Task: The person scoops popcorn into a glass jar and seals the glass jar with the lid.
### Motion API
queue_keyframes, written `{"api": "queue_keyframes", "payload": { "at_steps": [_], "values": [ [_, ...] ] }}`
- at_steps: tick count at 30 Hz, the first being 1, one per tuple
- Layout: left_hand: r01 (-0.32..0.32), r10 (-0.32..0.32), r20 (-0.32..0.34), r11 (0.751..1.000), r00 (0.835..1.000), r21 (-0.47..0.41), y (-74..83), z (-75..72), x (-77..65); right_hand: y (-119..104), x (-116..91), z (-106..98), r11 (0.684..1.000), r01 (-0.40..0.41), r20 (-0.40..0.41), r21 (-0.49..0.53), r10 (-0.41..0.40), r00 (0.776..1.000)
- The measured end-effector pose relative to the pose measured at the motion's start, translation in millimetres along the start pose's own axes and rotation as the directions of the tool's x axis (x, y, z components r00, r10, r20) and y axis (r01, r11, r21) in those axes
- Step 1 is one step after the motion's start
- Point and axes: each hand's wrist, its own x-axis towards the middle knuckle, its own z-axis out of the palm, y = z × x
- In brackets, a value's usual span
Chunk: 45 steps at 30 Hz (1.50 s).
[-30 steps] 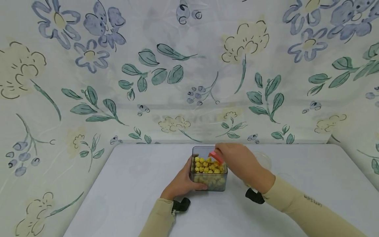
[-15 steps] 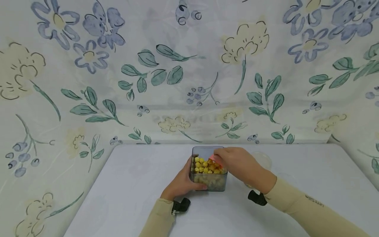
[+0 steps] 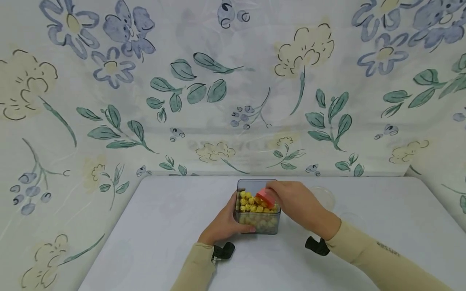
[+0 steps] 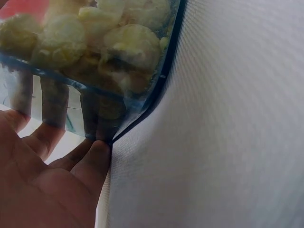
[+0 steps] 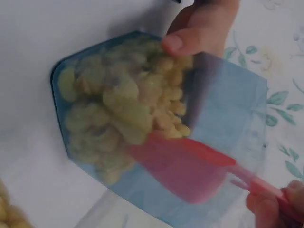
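A clear grey-blue plastic box [image 3: 258,224] stands on the table, tilted in the right wrist view by the camera's angle. Yellow popcorn [image 3: 249,203] fills its lower part. My left hand [image 3: 223,225] grips the box's left side, thumb across the front; the left wrist view shows the fingers [image 4: 88,164] against its wall. With my right hand [image 3: 300,204] I hold a pink scoop [image 3: 266,197] by its handle. In the right wrist view, the scoop's bowl [image 5: 190,173] lies inside the box, its front edge among the popcorn. What the bowl carries is hard to tell.
Behind my right forearm stands a clear round container [image 3: 325,198], partly hidden. A faint clear disc [image 3: 352,219] lies farther right. Yellow pieces [image 5: 10,213] show at the right wrist view's lower left corner. A floral cloth [image 3: 233,101] hangs behind the white table [image 3: 174,210].
My right hand has lowered slightly, and the scoop has dipped into the popcorn and turned so more of its pink bowl shows. My left hand keeps its grip on the box.
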Motion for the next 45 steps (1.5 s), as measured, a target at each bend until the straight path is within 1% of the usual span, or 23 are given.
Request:
{"api": "queue_keyframes", "payload": {
  "at_steps": [5,8,10,12,16,19,22,24,28,31,34,36,38,39,42,45],
  "values": [
    [0.001,-0.001,0.005,1.0,1.0,-0.014,-1.4,0.1,1.0,-2.3,-5.6,2.3,0.999,-0.027,-0.011,0.031,0.027,1.0],
    [0.003,-0.003,0.011,1.0,1.0,-0.021,-2.3,0.1,1.8,-1.6,-8.5,3.1,0.995,-0.081,-0.038,0.052,0.083,0.996],
    [0.007,-0.006,0.011,1.0,1.0,-0.021,-2.4,-0.1,1.8,-0.9,-9.0,5.0,0.992,-0.116,-0.037,0.052,0.118,0.992],
    [0.008,-0.007,0.009,1.0,1.0,-0.019,-2.6,0.0,1.6,-0.5,-8.7,7.8,0.991,-0.123,-0.035,0.055,0.125,0.992],
    [-0.004,0.004,0.009,1.0,1.0,-0.015,-2.5,0.6,1.4,-1.3,-8.8,11.0,0.991,-0.105,-0.033,0.084,0.108,0.994],
    [-0.011,0.011,0.018,1.0,1.0,-0.02,-1.9,0.5,1.5,-2.9,-9.6,8.8,0.983,-0.123,-0.045,0.137,0.131,0.99],
    [-0.016,0.017,0.017,0.999,1.0,-0.033,-0.8,-0.7,1.7,-5.4,-8.9,6.6,0.977,-0.144,-0.029,0.155,0.151,0.988],
    [-0.021,0.022,0.016,0.999,1.0,-0.045,-0.5,-1.5,1.8,-7.2,-7.2,6.4,0.977,-0.158,-0.007,0.142,0.16,0.987],
    [-0.011,0.012,0.016,0.999,1.0,-0.046,-0.9,-1.4,1.6,-10.3,-3.7,9.8,0.98,-0.176,0.024,0.087,0.175,0.984],
    [-0.002,0.003,0.013,0.999,1.0,-0.041,-1.1,-0.3,1.5,-11.8,-3.4,12.2,0.987,-0.155,0.02,0.038,0.154,0.988],
    [-0.007,0.008,0.017,0.999,1.0,-0.048,-1.0,1.1,2.5,-12.3,-5.5,12.2,0.992,-0.127,0.009,-0.013,0.127,0.992],
    [-0.003,0.004,0.019,0.999,1.0,-0.046,-0.7,1.6,2.8,-11.5,-6.9,11.8,0.992,-0.124,0.005,-0.018,0.124,0.992],
    [0.002,-0.001,0.02,0.999,1.0,-0.041,-0.4,1.6,2.9,-10.2,-7.5,11.8,0.99,-0.14,0.001,0.001,0.14,0.99],
    [0.006,-0.005,0.017,0.999,1.0,-0.039,-0.3,1.4,2.9,-9.1,-7.2,12.0,0.988,-0.152,-0.004,0.026,0.152,0.988],
    [0.012,-0.011,0.008,1.0,1.0,-0.027,-1.2,0.6,2.5,-5.4,-5.1,14.4,0.975,-0.201,-0.03,0.092,0.204,0.978],
    [0.011,-0.011,0.008,1.0,1.0,-0.025,-3.0,0.3,2.8,-3.4,-3.6,16.1,0.961,-0.241,-0.038,0.134,0.248,0.968]
  ]
}}
